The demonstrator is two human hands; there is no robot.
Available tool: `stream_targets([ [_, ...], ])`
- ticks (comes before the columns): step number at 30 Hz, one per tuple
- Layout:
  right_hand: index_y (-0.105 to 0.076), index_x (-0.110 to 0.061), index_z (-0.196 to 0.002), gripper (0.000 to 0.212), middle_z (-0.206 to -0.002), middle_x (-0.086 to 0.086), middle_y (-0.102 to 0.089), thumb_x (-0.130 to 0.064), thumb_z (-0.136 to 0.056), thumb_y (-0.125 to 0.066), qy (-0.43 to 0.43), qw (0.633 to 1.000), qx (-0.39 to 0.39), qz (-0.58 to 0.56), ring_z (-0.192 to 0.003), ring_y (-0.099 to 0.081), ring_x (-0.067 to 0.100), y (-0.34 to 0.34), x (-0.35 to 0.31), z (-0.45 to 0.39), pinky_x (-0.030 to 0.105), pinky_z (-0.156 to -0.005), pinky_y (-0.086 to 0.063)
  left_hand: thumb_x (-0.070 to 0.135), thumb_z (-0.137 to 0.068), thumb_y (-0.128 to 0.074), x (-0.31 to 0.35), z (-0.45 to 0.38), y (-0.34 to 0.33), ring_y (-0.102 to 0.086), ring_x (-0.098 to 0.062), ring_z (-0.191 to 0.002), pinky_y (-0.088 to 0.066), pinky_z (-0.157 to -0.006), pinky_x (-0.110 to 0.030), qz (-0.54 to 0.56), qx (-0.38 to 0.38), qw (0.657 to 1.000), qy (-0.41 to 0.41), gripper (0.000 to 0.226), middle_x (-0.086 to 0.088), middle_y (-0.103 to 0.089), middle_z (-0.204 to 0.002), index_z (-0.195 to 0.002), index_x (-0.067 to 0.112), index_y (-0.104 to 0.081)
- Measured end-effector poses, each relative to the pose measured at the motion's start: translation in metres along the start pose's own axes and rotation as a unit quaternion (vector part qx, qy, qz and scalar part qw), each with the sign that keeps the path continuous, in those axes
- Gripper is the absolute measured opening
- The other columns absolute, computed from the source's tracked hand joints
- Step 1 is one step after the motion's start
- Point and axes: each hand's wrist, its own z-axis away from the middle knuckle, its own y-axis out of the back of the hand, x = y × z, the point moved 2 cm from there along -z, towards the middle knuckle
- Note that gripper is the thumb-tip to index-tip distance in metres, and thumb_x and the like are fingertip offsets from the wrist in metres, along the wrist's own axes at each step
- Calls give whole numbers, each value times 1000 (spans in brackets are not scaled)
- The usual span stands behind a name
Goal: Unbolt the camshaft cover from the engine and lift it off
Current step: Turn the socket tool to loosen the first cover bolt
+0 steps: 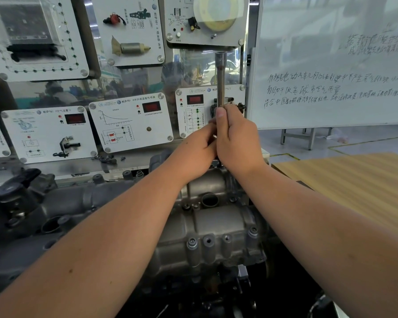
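Head view, everything placed relative to the camshaft cover (216,216), the pale cast-metal piece sitting on the engine (55,210) low centre. Far left of the cover: dark grey engine casting with a black bracket, upper left of it the sensor training panels (131,125) on the back wall, a few loose dark bolts (106,158) on the ledge below them. Just above the cover's far end: left hand (197,154), fingers curled shut around the bottom of the socket extension bar (221,81), exact contact hidden by the other hand. Right hand (236,138) touches it on the right, fingers clenched on the bar shaft, thumb up along it. Bar stands near upright, open square end at top, no ratchet visible on it. Lower end of bar hidden behind the hands; cannot tell if it sits on a bolt. Cover is not yet lifted; several bolts (192,243) show along its near edge. Right of the cover: wooden tabletop (354,191), whiteboard (331,65) above it.

Judgement: step in hand is spinning out a far-end bolt by hand. To do it well: keep the bar square over the bolt head, press down lightly so the socket does not slip, twist with both hands evenly, don't lean it toward the panels. Remaining near bolts likely need the same before lifting.
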Motion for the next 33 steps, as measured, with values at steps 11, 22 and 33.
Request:
stream_targets([
  [11,-53,-20,-91,32,-71,-8,-59,-39,-105,-32,-21,997,44,-63,-68,-58,8,2,5,0,32,-59,-43,37,-107,-50,1,4,6,-65,-7,-80,-54,-72,-35,51,136,989,12,20,6,-69,-88,-101,21,-62],
  [22,-72,-16,-87,20,-83,3,-69,-33,-92,-61,-109,913,-335,207,-82,-64,22,20,17,-8,29,-66,-48,39,-108,-46,-4,2,8,-61,7,-80,-40,-64,-19,29,162,985,56,29,8,-70,-87,-104,13,-57],
  [33,-76,-14,-104,22,-90,6,-71,-25,-97,-58,-1,877,-369,308,-87,-65,25,18,2,-8,36,-78,-56,41,-108,-46,-6,2,6,-62,5,-78,-45,-67,-29,26,131,989,59,29,9,-69,-89,-111,15,-60],
])
